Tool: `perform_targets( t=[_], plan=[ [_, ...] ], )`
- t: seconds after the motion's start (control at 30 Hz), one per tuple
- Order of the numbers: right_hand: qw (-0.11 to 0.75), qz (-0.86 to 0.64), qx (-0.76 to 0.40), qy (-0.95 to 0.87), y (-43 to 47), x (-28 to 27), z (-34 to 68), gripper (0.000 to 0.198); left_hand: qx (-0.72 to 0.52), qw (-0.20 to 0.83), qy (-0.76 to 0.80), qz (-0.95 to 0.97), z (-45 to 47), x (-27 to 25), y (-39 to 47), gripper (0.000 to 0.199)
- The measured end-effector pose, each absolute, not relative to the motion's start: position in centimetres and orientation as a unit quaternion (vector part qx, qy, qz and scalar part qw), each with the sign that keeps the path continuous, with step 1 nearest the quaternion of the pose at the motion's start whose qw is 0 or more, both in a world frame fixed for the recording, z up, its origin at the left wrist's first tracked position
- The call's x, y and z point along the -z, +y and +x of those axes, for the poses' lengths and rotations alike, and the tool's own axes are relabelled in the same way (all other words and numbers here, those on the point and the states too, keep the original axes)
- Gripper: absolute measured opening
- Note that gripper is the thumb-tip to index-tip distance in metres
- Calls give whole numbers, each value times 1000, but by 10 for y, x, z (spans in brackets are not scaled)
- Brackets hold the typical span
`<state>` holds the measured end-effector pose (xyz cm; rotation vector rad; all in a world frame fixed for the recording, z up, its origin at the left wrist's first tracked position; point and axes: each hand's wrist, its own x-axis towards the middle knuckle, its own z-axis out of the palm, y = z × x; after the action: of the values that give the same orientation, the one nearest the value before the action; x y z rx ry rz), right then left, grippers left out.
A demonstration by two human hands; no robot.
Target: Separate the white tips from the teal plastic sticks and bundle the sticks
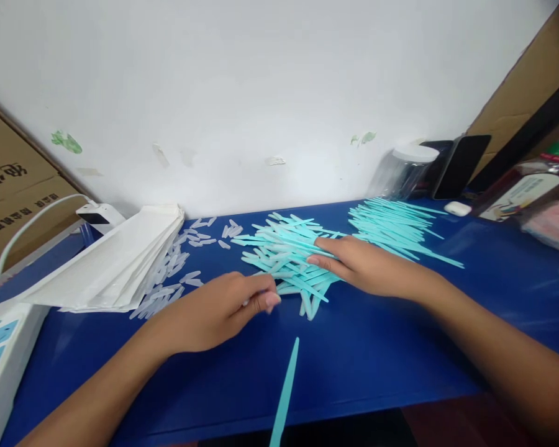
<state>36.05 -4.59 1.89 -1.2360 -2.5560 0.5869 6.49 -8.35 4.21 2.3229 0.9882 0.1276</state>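
Note:
A heap of slim turquoise plastic sticks (279,248), many with pale translucent sleeves on one end, lies mid-table. My right hand (368,264) reaches over the heap's right side, thumb and fingers closed on a turquoise stick (325,251). At the heap's front left is my left hand (235,304), its fingers curled and pinched together; what they hold is hidden. Small clear plastic sleeves (168,267) are scattered left of the heap. A second pile of turquoise sticks (391,226), without visible sleeves, sits behind my right hand. Nearer me, a single turquoise stick (286,388) extends past the table's front edge.
White paper bags (121,261) are stacked at left, beside a power strip (13,354) and a white device (100,216) with a cable. A lidded clear jar (407,167), a phone (463,166), an earbud case (457,208) and a bottle (524,189) stand back right.

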Motion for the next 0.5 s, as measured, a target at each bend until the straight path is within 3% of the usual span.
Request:
perform_targets(
  t=[0.1, 0.3, 0.4, 0.5],
  plan=[
    [125, -425, -200, -874, -43, -17, 363, 46, -33, 369, 331, 868, 65, -44, -90, 54],
    [131, -429, -178, -876, -37, -12, 367, 46, -161, 445, 391, 789, 63, -41, -70, 64],
    [159, -423, -174, -875, -36, -14, 368, 45, -196, 411, 430, 780, 60, -26, -101, 65],
    [176, -432, -163, -869, -36, -20, 370, 45, -154, 346, 458, 804, 54, 19, -198, 59]
  ],
)
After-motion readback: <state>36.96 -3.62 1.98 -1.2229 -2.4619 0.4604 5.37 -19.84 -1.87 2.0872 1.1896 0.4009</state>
